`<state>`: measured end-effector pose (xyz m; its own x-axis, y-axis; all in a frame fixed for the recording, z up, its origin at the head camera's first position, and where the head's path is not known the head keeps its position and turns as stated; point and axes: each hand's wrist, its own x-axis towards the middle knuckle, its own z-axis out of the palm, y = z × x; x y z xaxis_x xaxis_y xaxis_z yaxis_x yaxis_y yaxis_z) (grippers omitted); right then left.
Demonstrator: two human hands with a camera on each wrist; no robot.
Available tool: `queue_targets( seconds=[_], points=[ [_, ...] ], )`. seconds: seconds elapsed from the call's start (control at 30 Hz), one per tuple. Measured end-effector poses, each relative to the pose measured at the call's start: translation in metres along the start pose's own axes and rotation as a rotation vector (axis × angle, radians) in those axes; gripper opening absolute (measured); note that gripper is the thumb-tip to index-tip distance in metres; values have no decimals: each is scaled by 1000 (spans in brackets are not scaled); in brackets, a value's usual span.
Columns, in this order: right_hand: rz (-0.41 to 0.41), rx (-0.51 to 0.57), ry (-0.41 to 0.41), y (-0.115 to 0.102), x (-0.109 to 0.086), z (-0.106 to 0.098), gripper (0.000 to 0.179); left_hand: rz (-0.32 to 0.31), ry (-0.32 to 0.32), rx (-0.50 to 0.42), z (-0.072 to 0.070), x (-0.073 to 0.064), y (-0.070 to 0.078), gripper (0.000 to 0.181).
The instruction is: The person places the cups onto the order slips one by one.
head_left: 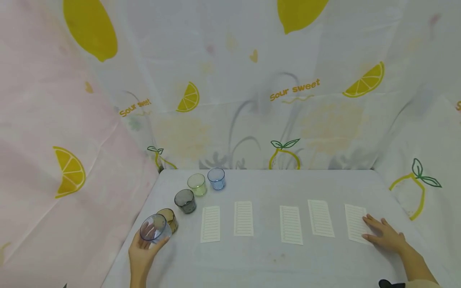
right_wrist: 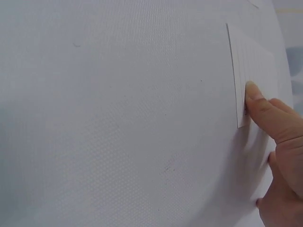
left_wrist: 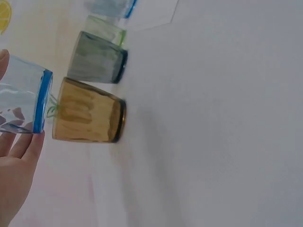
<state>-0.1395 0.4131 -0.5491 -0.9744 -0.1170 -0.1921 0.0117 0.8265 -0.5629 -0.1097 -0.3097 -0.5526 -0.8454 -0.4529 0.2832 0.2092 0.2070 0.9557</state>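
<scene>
In the head view my left hand (head_left: 141,256) holds a clear blue glass cup (head_left: 158,234) at the left, its fingers and thumb around the sides. The cup overlaps an amber glass (head_left: 172,222) there. The left wrist view shows the blue cup's thick base toward the table, beside the amber glass (left_wrist: 87,113). On the right, my right hand (head_left: 387,238) rests at the right edge of the rightmost lined paper card (head_left: 354,222). In the right wrist view, its thumb (right_wrist: 260,104) lies on the card (right_wrist: 251,61).
Beyond the amber glass stand a grey glass (head_left: 185,202), a green glass (head_left: 197,186) and another blue glass (head_left: 217,180). Several lined cards, among them one (head_left: 210,224) at the left, lie across the white table (head_left: 252,264). A lemon-print cloth (head_left: 223,132) hangs behind.
</scene>
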Motion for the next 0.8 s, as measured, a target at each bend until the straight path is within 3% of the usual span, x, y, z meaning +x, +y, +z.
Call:
queue_targets(
  seconds=[0.07,0.13,0.23,0.33,0.57,0.8],
  points=[
    [3,2,2,0,0,0,78,20,-30,22,9,-1,26,80],
    [4,9,3,-1,0,0,78,-3,-45,99,18,-2,53,80],
    [6,25,5,-2,0,0,79,-4,-77,119,27,1,70,80],
    [12,37,3,-4,0,-1,77,-2,-110,97,35,4,76,80],
    [33,32,-5,-6,1,-2,76,78,-202,56,55,8,81,78],
    [41,35,-4,-5,2,-1,76,17,-297,44,77,6,86,78]
  ],
)
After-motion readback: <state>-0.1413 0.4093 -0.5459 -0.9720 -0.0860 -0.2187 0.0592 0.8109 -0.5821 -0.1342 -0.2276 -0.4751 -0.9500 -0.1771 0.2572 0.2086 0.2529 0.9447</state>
